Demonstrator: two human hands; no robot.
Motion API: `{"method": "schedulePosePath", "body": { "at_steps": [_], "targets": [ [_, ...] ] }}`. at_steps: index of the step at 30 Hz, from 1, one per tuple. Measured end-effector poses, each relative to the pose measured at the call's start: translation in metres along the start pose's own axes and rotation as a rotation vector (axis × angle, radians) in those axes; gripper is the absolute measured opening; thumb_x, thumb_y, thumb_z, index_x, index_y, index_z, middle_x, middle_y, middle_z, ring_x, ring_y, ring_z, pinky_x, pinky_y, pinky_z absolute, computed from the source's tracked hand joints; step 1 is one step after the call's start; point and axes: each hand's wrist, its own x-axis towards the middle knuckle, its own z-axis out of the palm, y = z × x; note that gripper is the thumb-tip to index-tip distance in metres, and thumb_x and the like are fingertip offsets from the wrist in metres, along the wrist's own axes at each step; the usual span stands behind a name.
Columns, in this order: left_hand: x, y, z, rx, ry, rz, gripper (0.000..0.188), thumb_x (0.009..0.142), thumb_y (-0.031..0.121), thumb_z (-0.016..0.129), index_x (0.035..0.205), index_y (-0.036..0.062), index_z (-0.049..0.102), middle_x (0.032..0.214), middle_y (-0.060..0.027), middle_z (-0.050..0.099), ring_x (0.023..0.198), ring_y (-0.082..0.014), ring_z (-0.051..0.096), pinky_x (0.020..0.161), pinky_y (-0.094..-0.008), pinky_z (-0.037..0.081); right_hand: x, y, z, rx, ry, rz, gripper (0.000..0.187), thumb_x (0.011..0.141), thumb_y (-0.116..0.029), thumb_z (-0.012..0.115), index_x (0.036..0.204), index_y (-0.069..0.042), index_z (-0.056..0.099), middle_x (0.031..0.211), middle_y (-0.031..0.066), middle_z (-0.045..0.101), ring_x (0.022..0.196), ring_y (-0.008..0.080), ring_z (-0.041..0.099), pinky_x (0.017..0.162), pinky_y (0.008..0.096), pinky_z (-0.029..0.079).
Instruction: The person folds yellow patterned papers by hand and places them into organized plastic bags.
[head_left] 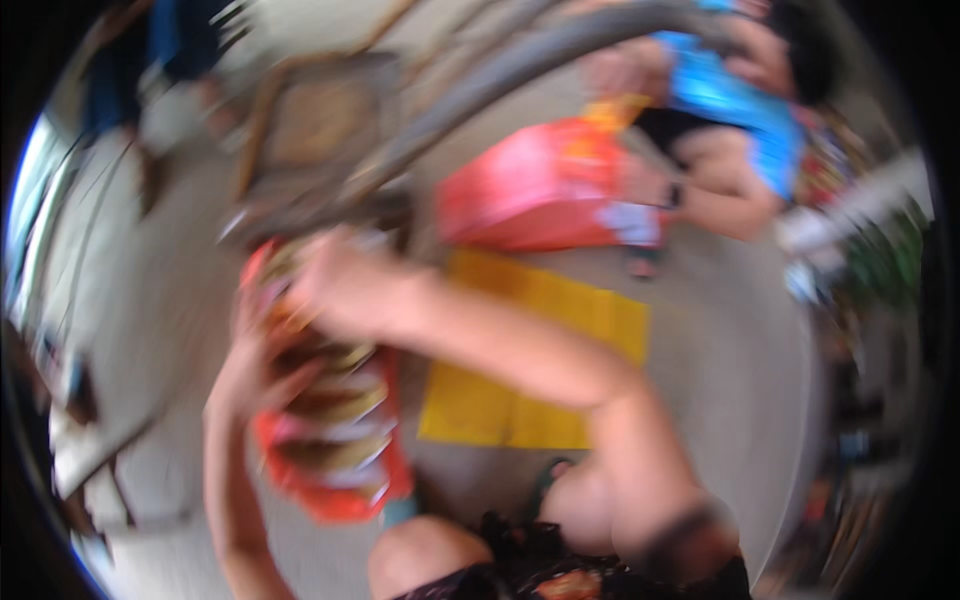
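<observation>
Everything near my hands is smeared by motion. A red open container (pixel 335 505), perhaps a bag or box, stands left of my knees, holding several gold and white folded-looking pieces (pixel 345 410) in rows. My left hand (pixel 262 368) lies against its left side, with fingers stretched apart over the pieces. Above the container's far end is my right hand (pixel 350 285), reaching across from the right. Its fingers are blurred and partly hidden, so I cannot make out whether they hold anything.
A yellow sheet (pixel 500 405) lies on the floor beside the container. Beyond it, a person in blue (pixel 780 130) has hands at a large red package (pixel 535 190). A wooden chair (pixel 265 120) with a curved grey-brown rail (pixel 480 90) stands ahead. Plants (pixel 885 255) are at right.
</observation>
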Motion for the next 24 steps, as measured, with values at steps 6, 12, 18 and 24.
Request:
{"method": "schedulePosePath", "body": {
  "at_steps": [6,12,18,24],
  "targets": [
    [0.006,0.016,0.018,-0.023,0.064,-0.015,0.031,0.064,0.017,0.071,0.092,0.0055,0.076,0.131,-0.0229,0.055,0.146,-0.0501,0.017,0.119,-0.0593,0.008,-0.014,-0.018,0.045,-0.028,-0.271,0.237,0.017,0.076,-0.021,0.068,0.085,-0.01,0.077,0.091,0.0087,0.073,0.105,0.0278,0.062,0.093,0.0422,0.043],
    [-0.002,0.004,0.008,0.014,0.017,-0.049,0.029,0.062,0.015,0.071,0.089,0.0033,0.075,0.13,-0.0214,0.056,0.146,-0.0489,0.018,0.118,-0.059,0.014,0.011,-0.035,0.018,-0.165,-0.351,0.16,0.012,0.08,-0.021,0.065,0.081,-0.015,0.075,0.085,0.0012,0.073,0.085,0.0168,0.07,0.069,0.0306,0.05],
    [0.001,0.0,0.003,0.049,0.012,-0.046,0.028,0.062,0.013,0.069,0.088,0.0025,0.074,0.128,-0.0227,0.057,0.146,-0.0496,0.017,0.116,-0.0579,0.019,0.03,-0.038,0.053,-0.09,-0.371,0.215,0.014,0.084,-0.021,0.064,0.086,-0.015,0.077,0.091,0.0014,0.074,0.092,0.0164,0.07,0.072,0.0305,0.053],
    [0.01,0.016,0.014,0.042,0.05,-0.052,0.037,0.061,0.014,0.067,0.095,0.0004,0.073,0.125,-0.0269,0.058,0.146,-0.0475,0.02,0.114,-0.0543,0.026,0.041,-0.03,0.092,-0.025,-0.373,0.329,0.014,0.084,-0.022,0.066,0.091,-0.017,0.077,0.094,-0.0002,0.074,0.092,0.016,0.07,0.072,0.0302,0.053]
  ]
}}
